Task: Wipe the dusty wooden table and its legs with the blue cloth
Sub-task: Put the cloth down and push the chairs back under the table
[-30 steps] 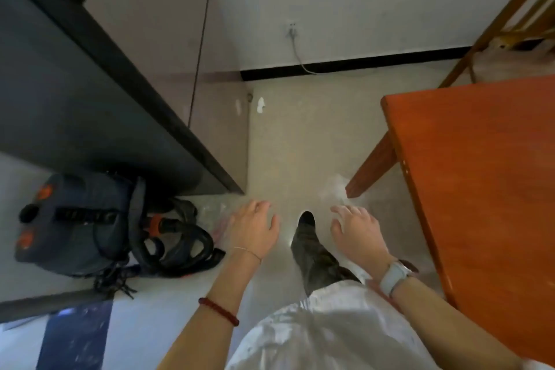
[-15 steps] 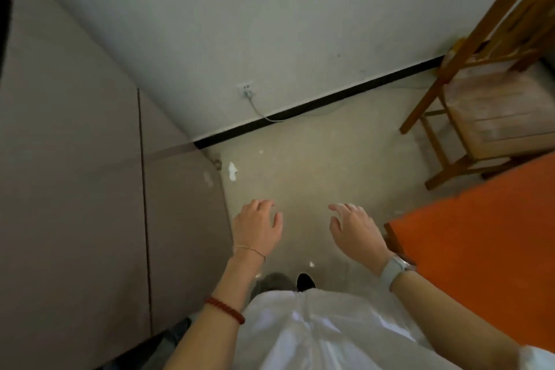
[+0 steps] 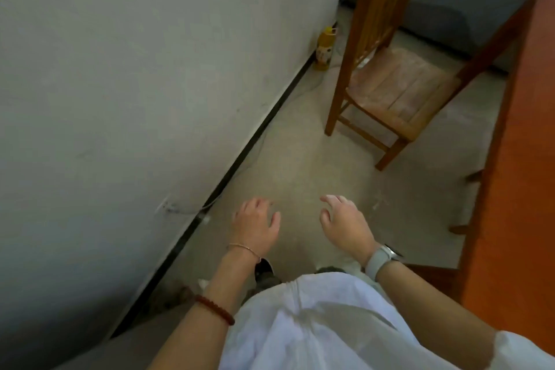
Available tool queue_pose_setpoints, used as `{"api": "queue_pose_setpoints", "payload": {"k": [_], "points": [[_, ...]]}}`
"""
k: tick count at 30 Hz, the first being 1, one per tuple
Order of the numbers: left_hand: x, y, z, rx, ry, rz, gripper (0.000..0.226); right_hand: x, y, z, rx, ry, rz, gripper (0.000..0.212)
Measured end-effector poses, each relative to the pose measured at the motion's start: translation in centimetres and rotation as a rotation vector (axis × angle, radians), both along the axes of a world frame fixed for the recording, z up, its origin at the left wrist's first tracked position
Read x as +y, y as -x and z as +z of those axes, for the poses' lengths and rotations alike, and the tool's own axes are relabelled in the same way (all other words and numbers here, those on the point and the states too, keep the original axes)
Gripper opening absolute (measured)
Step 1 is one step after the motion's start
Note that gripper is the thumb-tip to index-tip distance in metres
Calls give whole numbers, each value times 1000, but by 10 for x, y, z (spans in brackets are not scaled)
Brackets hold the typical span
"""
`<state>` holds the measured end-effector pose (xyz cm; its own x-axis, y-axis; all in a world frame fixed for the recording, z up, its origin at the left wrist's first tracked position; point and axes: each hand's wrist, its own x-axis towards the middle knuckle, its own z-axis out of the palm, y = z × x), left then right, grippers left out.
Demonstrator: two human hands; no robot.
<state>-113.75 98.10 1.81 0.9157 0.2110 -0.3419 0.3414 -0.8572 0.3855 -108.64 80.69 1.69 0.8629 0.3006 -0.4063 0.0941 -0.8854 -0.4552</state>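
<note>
Head view: we find left hand [image 3: 256, 227] and right hand [image 3: 345, 224] both empty, fingers loosely spread, held over floor [image 3: 300, 159] between wall [image 3: 135, 69] and desk [image 3: 516, 189]. Desk runs along right of frame, only its near edge strip shown; one leg [image 3: 492, 42] visible. Blue cloth not in view. Chair [image 3: 399, 90] stands beside desk edge. We judge step as fetching cloth: locate it first, grip bunched, start on desk top, legs last.

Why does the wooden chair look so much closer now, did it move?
Cannot tell. The wooden chair still stands by the wall's black baseboard; the head camera turned right, so the whole room shifted, baseboard included.
</note>
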Motion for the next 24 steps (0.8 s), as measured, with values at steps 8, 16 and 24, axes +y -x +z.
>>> {"api": "queue_pose_setpoints", "payload": {"k": [8, 16, 24], "points": [[23, -165, -1, 20, 30, -410, 37, 27, -86, 5, 17, -48, -408, 39], [0, -373, 2, -52, 26, -805, 38, 16, -236, -13, 19, -39, -697, 40], [-104, -565, 46, -180, -74, -1452, 34, -35, -372, 19, -26, 39, -1074, 36]]}}
